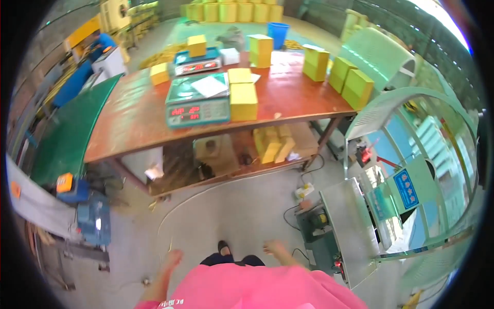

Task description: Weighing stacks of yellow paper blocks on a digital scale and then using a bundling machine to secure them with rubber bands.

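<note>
My left hand (174, 257) hangs low beside my body, held over the floor, with its loosely stretched fingers around nothing. My right hand (270, 247) is out on the other side, fingers a little apart and holding nothing. Both are away from the reddish-brown table (135, 114) in front of me. On its near edge stands a teal digital scale (197, 113) with lit red digits and a white paper (210, 86) on its plate. Yellow block-shaped packs (243, 101) sit against its right side. A second scale (197, 66) behind bears a yellow pack (196, 46).
More yellow packs (315, 64) line the table's right part, and a blue bin (278, 35) stands behind it. A green-topped surface (72, 123) adjoins on the left. A rounded green machine frame (414, 92) and metal bench (346, 226) occupy the right. A cable (180, 200) crosses the floor.
</note>
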Action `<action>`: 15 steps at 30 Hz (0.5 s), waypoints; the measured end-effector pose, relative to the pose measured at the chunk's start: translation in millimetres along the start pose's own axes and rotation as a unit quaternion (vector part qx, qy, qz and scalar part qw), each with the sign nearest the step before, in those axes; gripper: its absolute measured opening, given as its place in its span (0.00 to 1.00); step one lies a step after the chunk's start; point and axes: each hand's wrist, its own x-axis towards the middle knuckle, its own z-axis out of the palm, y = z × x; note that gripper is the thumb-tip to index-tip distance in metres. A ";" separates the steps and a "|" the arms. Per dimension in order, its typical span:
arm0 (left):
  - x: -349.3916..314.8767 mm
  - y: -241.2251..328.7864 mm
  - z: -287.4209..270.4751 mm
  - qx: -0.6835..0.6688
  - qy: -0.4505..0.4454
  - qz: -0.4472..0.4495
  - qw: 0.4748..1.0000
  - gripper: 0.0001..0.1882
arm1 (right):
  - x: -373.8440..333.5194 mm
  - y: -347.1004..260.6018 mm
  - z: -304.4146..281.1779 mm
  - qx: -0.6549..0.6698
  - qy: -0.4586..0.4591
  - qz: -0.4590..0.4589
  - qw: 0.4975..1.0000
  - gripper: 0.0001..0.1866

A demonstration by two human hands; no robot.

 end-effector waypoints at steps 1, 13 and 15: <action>34.1 29.9 -20.0 -0.015 0.035 0.000 0.999 0.16 | 55.7 -97.9 89.7 -0.064 0.193 0.352 0.913 0.21; 144.5 626.4 -43.3 0.006 0.089 0.440 0.894 0.13 | 301.9 -482.4 78.8 -0.071 0.033 -0.019 0.997 0.14; 174.2 661.7 -43.0 -0.049 0.086 0.411 0.906 0.13 | 344.6 -536.3 63.8 -0.100 0.016 -0.053 0.993 0.14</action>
